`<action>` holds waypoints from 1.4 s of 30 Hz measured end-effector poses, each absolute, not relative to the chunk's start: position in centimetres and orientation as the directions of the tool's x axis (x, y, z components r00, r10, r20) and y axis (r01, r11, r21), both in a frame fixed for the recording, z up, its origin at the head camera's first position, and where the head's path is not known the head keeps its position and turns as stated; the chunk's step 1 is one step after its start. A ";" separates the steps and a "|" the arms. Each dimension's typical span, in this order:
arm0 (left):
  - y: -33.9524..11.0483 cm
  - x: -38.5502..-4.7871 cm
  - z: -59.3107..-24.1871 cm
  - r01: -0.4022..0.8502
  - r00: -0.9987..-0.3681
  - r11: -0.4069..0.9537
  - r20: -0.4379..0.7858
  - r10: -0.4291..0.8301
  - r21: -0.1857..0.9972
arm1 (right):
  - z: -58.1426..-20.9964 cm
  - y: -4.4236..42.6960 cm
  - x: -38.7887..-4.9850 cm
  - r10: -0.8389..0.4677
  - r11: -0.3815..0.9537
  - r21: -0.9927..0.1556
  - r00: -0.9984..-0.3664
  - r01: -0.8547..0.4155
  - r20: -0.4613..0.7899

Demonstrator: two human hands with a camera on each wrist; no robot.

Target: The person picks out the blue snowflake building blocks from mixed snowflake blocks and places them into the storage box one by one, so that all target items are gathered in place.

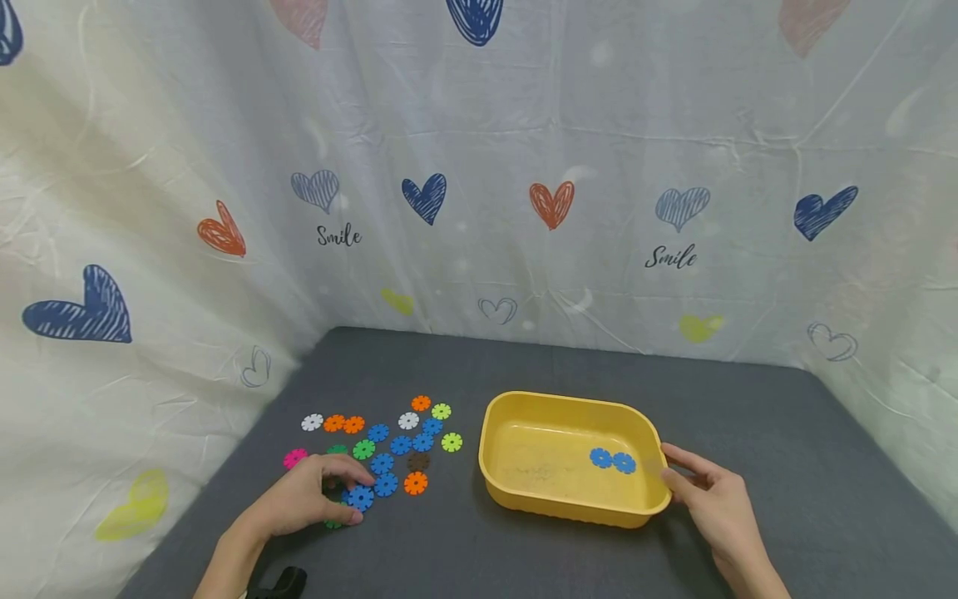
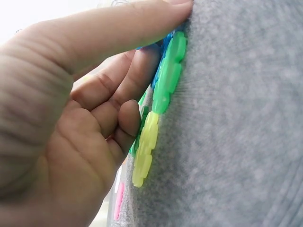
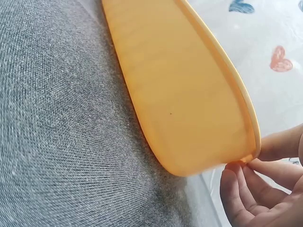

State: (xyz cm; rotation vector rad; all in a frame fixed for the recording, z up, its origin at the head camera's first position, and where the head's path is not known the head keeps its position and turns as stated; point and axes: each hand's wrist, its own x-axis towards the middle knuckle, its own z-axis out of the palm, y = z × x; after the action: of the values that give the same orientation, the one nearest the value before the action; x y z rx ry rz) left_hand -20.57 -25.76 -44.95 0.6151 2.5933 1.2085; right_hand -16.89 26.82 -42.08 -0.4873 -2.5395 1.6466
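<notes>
My left hand [image 1: 310, 492] is at the near edge of a spread of flat notched plastic discs. Its thumb and index finger pinch a blue snowflake disc [image 1: 360, 498] at opposite edges. Under and beside that hand lie a green disc [image 2: 169, 73] and a yellow-green disc [image 2: 146, 149], partly hidden in the head view. My right hand [image 1: 711, 499] holds the right end of a yellow plastic basin [image 1: 572, 512], thumb and fingers on its rim. Inside the basin, two blue discs [image 1: 612, 461] lie side by side on the floor.
Left of the basin, loose discs are scattered: orange [image 1: 415, 482], brown [image 1: 419, 462], white [image 1: 312, 423], pink [image 1: 295, 457] and several more blue ones [image 1: 382, 463]. A grey cloth [image 1: 554, 566] covers the table. Behind and to the left hangs a heart-printed curtain [image 1: 494, 100].
</notes>
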 end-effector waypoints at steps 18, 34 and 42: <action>-25.7 -20.6 -44.9 0.280 -0.886 0.568 -0.020 0.463 0.774 | -42.2 27.1 -16.8 0.293 0.365 -0.907 -0.951 0.209 -0.101; -25.8 -20.7 -44.9 0.262 -0.893 0.544 -0.014 0.450 0.797 | -42.0 26.8 -16.9 0.300 0.381 -0.905 -0.951 0.189 -0.073; -25.9 -20.7 -44.9 0.242 -0.896 0.544 -0.030 0.443 0.803 | -42.1 26.9 -16.9 0.301 0.382 -0.903 -0.950 0.196 -0.079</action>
State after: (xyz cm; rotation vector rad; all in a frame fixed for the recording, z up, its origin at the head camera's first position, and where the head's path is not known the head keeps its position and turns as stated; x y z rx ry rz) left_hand -20.68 -25.85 -44.89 0.5763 2.5525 1.2746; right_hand -16.91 26.88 -42.07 -0.4558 -2.5282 1.6315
